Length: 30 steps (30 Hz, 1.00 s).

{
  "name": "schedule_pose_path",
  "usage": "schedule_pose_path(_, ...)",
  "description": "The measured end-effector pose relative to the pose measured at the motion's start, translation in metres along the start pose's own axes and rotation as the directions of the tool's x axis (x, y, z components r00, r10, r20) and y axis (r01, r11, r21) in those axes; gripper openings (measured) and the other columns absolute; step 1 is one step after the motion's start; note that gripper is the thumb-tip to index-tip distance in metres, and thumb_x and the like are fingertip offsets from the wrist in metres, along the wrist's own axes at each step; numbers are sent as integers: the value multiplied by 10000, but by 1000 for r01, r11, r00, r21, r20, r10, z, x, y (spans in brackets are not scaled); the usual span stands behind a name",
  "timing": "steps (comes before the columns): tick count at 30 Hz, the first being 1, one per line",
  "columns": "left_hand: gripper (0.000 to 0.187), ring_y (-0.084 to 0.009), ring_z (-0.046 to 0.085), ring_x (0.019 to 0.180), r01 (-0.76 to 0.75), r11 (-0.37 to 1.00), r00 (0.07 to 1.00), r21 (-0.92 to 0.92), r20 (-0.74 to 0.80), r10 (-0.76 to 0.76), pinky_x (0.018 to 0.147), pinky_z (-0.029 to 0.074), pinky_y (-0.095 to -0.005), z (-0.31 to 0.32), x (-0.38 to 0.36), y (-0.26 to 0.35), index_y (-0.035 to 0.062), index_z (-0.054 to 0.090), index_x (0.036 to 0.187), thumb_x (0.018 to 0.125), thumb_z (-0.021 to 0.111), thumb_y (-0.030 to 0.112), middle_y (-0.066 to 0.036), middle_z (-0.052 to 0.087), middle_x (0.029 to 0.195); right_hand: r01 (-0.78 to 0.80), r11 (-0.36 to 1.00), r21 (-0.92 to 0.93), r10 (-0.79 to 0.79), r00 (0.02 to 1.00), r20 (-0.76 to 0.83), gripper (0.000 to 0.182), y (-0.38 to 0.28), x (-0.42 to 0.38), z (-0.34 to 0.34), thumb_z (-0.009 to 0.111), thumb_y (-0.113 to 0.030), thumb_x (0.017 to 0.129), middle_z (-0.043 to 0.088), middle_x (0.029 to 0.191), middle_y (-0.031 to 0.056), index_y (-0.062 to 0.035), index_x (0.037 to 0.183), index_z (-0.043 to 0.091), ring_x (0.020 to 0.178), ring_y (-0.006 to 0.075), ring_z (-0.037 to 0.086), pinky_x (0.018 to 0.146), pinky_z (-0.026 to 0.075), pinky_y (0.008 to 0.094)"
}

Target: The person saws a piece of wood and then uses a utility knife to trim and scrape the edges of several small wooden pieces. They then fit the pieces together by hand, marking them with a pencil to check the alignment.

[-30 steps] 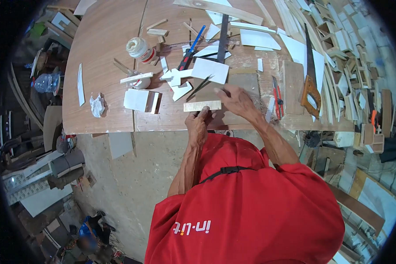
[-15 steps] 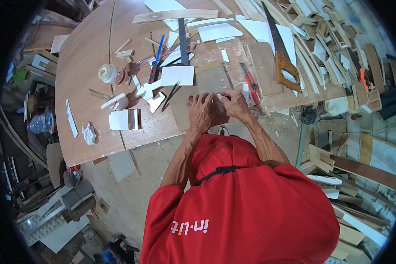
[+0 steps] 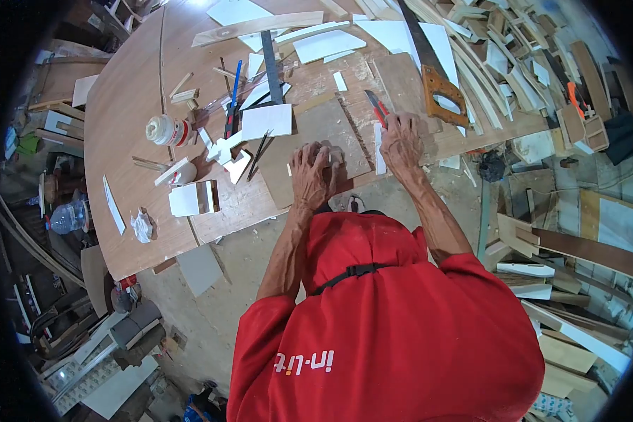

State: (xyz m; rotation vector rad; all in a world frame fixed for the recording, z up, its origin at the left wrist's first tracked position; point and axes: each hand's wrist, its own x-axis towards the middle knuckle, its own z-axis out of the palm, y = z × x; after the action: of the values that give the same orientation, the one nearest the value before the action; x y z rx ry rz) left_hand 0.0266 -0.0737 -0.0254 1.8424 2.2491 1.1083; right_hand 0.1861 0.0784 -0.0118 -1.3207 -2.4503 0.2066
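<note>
My right hand (image 3: pixel 402 144) is at the right of the worktable, its fingers closed over the handle of a red utility knife (image 3: pixel 378 105). The knife's dark blade end points away from me, and most of the handle is hidden under the fingers. A narrow white strip (image 3: pixel 380 156) lies just left of that hand. My left hand (image 3: pixel 312 174) rests with curled fingers on a flat brown board (image 3: pixel 341 130) near the table's front edge. Whatever its fingertips hold, if anything, is hidden. A dark, thin pointed tool (image 3: pixel 259 155) lies left of the board beside white offcuts (image 3: pixel 238 166).
A handsaw (image 3: pixel 443 98) lies at the right by stacked wood strips. A blue-edged cutter (image 3: pixel 235 91), a metal ruler (image 3: pixel 271 67) and a white rectangular piece (image 3: pixel 266 122) are behind my left hand. An open jar (image 3: pixel 167 131) stands at the left.
My right hand has left the spot beside my left hand, moving right onto the red utility knife. The left hand stays on the board. The whole view has shifted slightly.
</note>
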Motion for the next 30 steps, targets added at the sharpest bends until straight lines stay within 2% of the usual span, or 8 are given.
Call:
schedule_pose_path(5, 392, -354, 464, 1076, -37, 999, 997, 26, 62, 35, 964, 327, -496, -1, -4, -3, 106, 577, 1112, 738, 665, 185, -132, 519, 1141, 25, 996, -82, -21, 999, 45, 241, 4, 13, 14, 602, -136, 829, 521, 1011, 127, -49, 1040, 526, 1024, 310, 517, 736, 532, 425)
schedule_pose_path(7, 392, -344, 465, 1078, 37, 998, 997, 60, 70, -41, 955, 328, -485, 1, -3, -1, 108, 584, 1109, 733, 665, 184, -127, 531, 1119, 10, 994, -105, -4, 998, 60, 235, -1, 17, 12, 595, -133, 836, 532, 989, 127, -38, 1039, 524, 1021, 303, 525, 737, 535, 423)
schedule_pose_path(15, 355, -330, 477, 1038, 118, 992, 993, 39, 12, -119, 922, 341, -464, 5, 6, 4, 109, 600, 1072, 734, 672, 190, -99, 550, 1099, 30, 985, -167, 20, 958, 285, 310, -10, 32, 5, 616, -147, 832, 545, 1056, 200, 32, 1062, 512, 1037, 343, 532, 775, 533, 413)
schedule_pose_path(19, 348, -320, 477, 1023, 104, 994, 995, 30, -14, -103, 905, 336, -466, 6, 7, 5, 91, 591, 1060, 734, 674, 181, -101, 547, 1088, 18, 985, -171, 32, 957, 289, 368, -10, 37, 5, 626, -155, 818, 535, 1091, 221, 46, 1101, 504, 1042, 361, 531, 812, 522, 443)
schedule_pose_path(22, 328, -314, 477, 1021, 117, 992, 993, 49, -28, -115, 889, 340, -457, 13, 6, -4, 93, 593, 1054, 749, 667, 188, -100, 551, 1081, 6, 992, -125, 35, 944, 329, 398, -15, 38, -10, 619, -152, 810, 512, 1158, 245, 57, 1125, 496, 1052, 376, 537, 832, 507, 452)
schedule_pose_path(25, 312, -311, 479, 1016, 151, 987, 987, 49, -62, -148, 866, 346, -453, 21, 9, -7, 105, 603, 1046, 753, 662, 198, -97, 558, 1066, -54, 996, 66, 36, 968, 250, 372, -20, 32, -29, 583, -134, 828, 552, 1053, 259, 66, 1124, 478, 950, 396, 598, 773, 513, 465)
schedule_pose_path(28, 309, -308, 480, 1013, 208, 977, 978, 51, -41, -206, 842, 351, -451, 22, 13, -4, 118, 617, 1031, 740, 666, 208, -91, 563, 1057, -127, 959, 252, 26, 930, 367, 302, -24, 18, -27, 538, -110, 846, 567, 881, 252, 55, 1088, 467, 784, 419, 631, 702, 507, 498)
schedule_pose_path(30, 311, -307, 479, 1014, 200, 978, 978, 58, -64, -196, 838, 353, -451, 21, 13, -4, 121, 621, 1029, 736, 671, 212, -89, 565, 1054, 118, 931, 346, -203, 954, 222, 228, -17, -8, 10, 480, -103, 872, 569, 745, 248, 41, 1048, 449, 706, 442, 626, 657, 495, 530)
